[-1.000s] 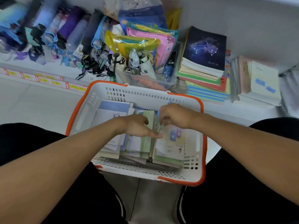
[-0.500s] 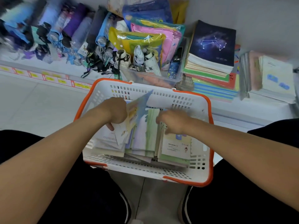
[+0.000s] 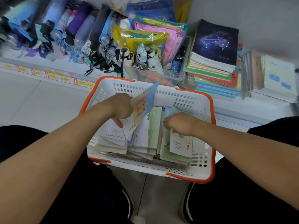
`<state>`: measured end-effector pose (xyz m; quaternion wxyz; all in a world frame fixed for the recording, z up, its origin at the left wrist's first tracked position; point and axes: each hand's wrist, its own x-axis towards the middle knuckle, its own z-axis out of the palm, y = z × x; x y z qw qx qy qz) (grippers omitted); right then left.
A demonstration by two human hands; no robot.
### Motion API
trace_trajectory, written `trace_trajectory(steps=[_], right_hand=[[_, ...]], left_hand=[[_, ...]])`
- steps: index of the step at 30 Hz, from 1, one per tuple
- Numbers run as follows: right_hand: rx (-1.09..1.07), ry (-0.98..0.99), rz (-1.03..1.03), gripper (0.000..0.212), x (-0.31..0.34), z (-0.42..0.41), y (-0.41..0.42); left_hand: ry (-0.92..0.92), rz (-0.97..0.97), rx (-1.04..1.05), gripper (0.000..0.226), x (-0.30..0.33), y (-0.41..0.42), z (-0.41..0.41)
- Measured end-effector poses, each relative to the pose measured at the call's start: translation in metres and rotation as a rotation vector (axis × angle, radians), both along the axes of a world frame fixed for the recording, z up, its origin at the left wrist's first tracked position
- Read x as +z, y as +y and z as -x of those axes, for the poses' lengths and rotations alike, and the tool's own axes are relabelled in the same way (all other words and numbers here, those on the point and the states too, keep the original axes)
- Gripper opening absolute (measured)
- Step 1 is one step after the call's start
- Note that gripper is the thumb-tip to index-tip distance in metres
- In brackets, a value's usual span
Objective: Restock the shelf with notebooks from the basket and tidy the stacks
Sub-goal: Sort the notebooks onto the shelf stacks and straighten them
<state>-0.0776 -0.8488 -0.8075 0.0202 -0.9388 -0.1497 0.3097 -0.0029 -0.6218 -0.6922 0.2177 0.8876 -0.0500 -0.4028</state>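
Observation:
A white basket with an orange rim (image 3: 212, 110) sits on the floor between my knees, packed with pastel notebooks (image 3: 150, 131). My left hand (image 3: 120, 106) grips a few thin notebooks with yellow, pink and blue covers (image 3: 144, 102), tilted up on edge out of the pile. My right hand (image 3: 181, 123) has its fingers curled into the notebooks at the basket's right side, over a pale booklet with a small figure (image 3: 181, 144). On the low shelf behind stands a stack topped by a dark constellation notebook (image 3: 215, 44), and a pale stack (image 3: 275, 76) lies to its right.
Folded umbrellas (image 3: 64, 33) fill the shelf's left part. A clear bin (image 3: 155, 76) with bright plastic pouches (image 3: 145, 39) and small umbrellas stands just behind the basket. Yellow price labels (image 3: 53, 76) line the shelf edge. Pale floor tiles (image 3: 32, 102) lie to the left.
My left hand has lifted a few thin notebooks from the pile's left side and tilted them upright. My right hand has stayed among the notebooks on the right.

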Motion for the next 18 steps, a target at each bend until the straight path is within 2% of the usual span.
trace_trajectory(steps=[3, 5, 7, 9, 11, 14, 16, 18], right_hand=[[-0.072, 0.047, -0.104, 0.015, 0.020, -0.009, 0.000], [-0.052, -0.077, -0.282, 0.006, 0.042, -0.019, 0.004], [-0.077, -0.238, -0.532, 0.005, 0.068, -0.029, 0.013], [-0.115, -0.388, -0.677, 0.008, 0.095, -0.035, 0.020], [-0.131, -0.538, -0.724, 0.009, 0.114, -0.036, 0.024], [-0.139, -0.678, -0.794, 0.016, 0.146, -0.037, 0.031], [-0.156, -0.730, -0.795, 0.033, 0.177, -0.038, 0.033], [-0.201, -0.902, -0.713, 0.053, 0.210, -0.040, 0.027]], left_hand=[[0.027, 0.062, 0.008, 0.028, 0.001, -0.001, 0.002], [0.050, 0.159, 0.020, 0.021, 0.003, -0.002, 0.004], [0.086, 0.270, 0.030, 0.015, 0.008, -0.003, 0.007], [0.122, 0.383, 0.043, 0.027, 0.017, -0.005, 0.010], [0.155, 0.492, 0.061, 0.036, 0.029, -0.005, 0.013], [0.115, 0.608, 0.010, 0.029, 0.049, 0.001, 0.021], [0.055, 0.678, 0.060, 0.038, 0.063, 0.007, 0.023], [0.003, 0.790, 0.126, 0.040, 0.083, 0.018, 0.021]])
